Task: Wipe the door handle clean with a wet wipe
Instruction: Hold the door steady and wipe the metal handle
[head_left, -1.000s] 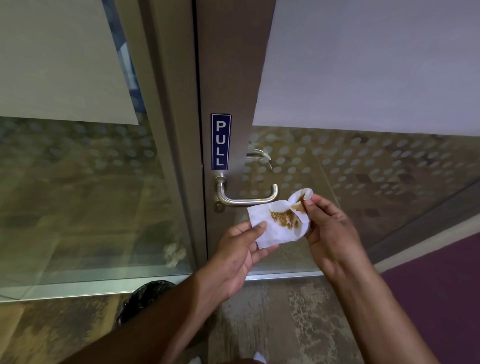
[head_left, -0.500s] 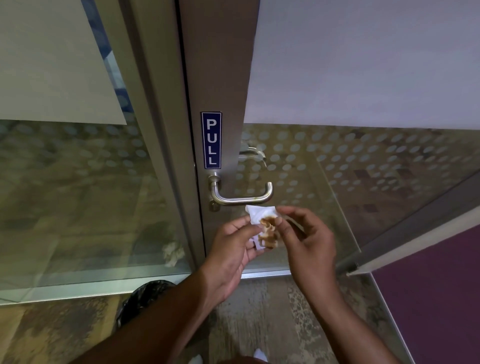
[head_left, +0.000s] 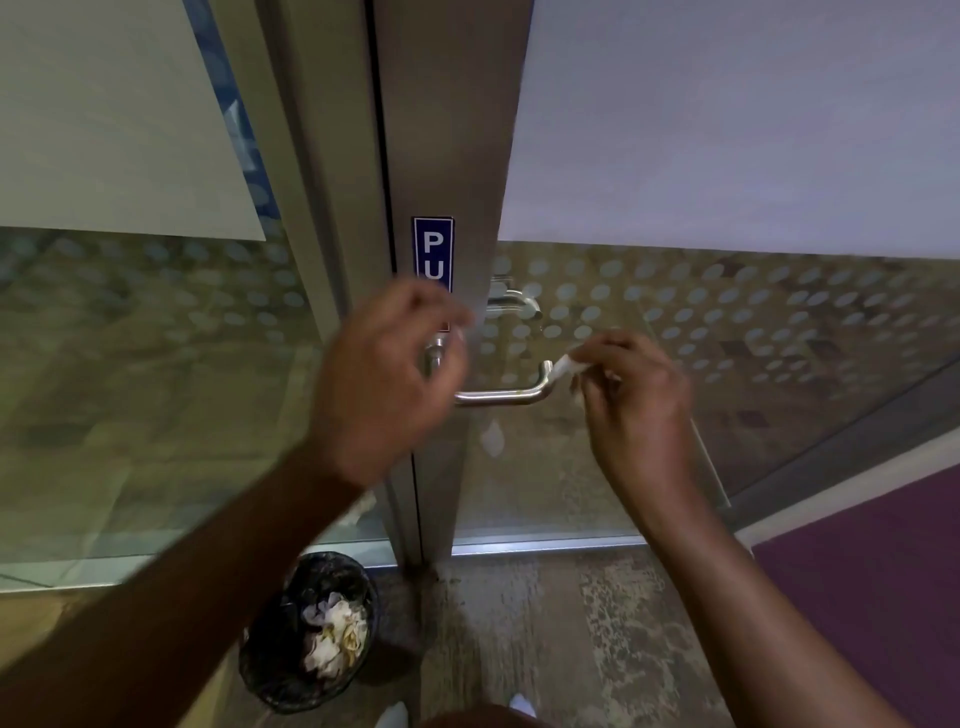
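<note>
Our blurred left hand (head_left: 387, 384), fingers loosely curled and empty, hides the door handle (head_left: 511, 394) base; our right hand (head_left: 636, 400) pinches the bunched wet wipe (head_left: 569, 368).

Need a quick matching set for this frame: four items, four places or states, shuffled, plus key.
Items:
1. crumpled white wet wipe
2. black mesh waste bin
3. blue PULL sign
4. brushed steel lever door handle

Places or states:
A. on the floor by the door frame, holding used wipes
B. pinched in the right hand
C. stuck on the door stile, partly hidden by the left hand
D. horizontal bar between the two hands

Pairs: 1-B, 2-A, 3-C, 4-D
</note>
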